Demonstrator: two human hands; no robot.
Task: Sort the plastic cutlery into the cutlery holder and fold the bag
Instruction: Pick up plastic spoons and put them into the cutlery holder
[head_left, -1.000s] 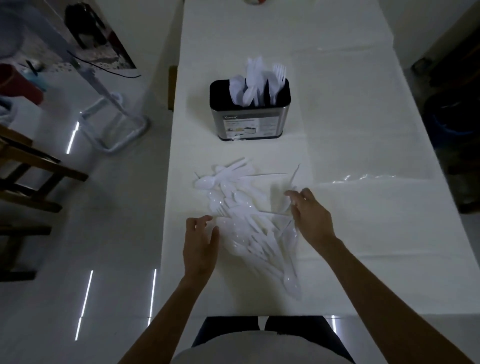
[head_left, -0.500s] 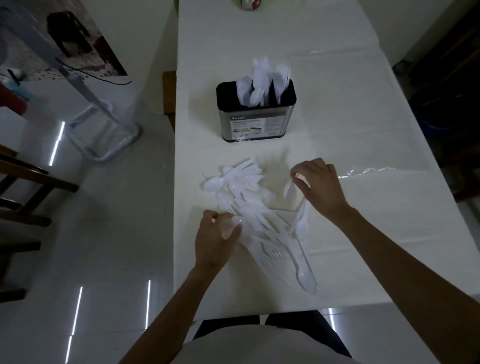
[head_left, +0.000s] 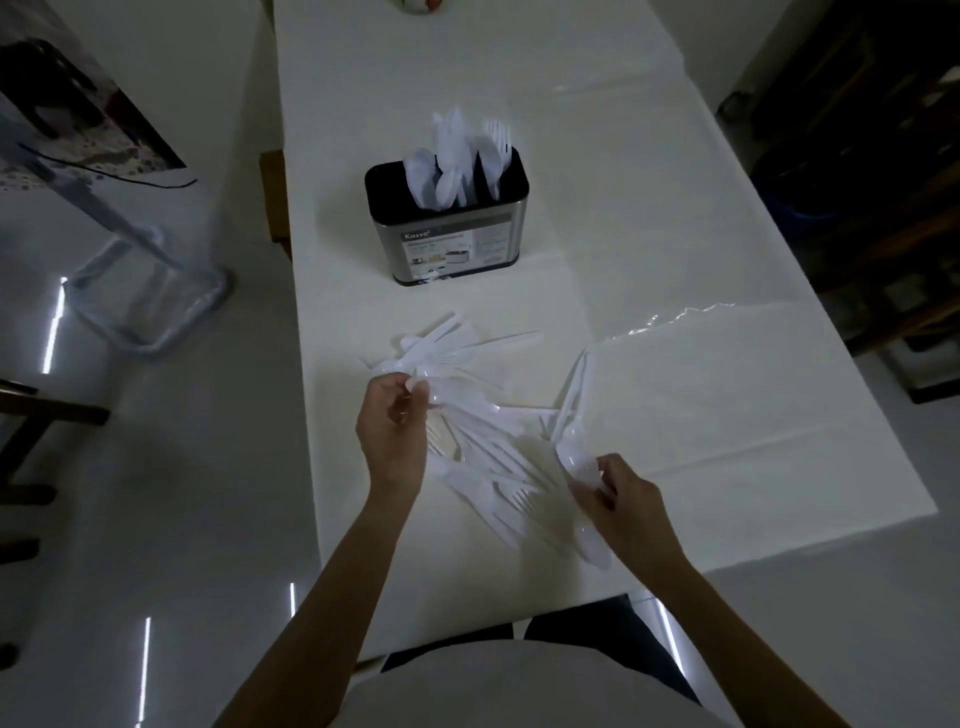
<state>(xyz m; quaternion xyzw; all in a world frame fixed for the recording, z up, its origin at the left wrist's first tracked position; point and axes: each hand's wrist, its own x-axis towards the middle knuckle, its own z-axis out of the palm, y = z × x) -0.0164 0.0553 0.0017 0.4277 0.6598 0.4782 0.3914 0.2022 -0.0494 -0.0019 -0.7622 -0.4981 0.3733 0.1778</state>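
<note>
White table (head_left: 675, 234): your cutlery holder (head_left: 449, 239) holds upright cutlery. Your left hand (head_left: 392, 431) pinches one spoon (head_left: 457, 400); your right hand (head_left: 623, 499) grips spoons (head_left: 571, 415) angled away.

table (head_left: 675, 218) right of holder (head_left: 447, 244): open | near edge: cutlery pile (head_left: 483, 415) blocks

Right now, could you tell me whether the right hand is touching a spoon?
Touching. The head view shows the right hand with its fingertips closed on the bowl of a white spoon, lifted at the pile's right edge.
</note>
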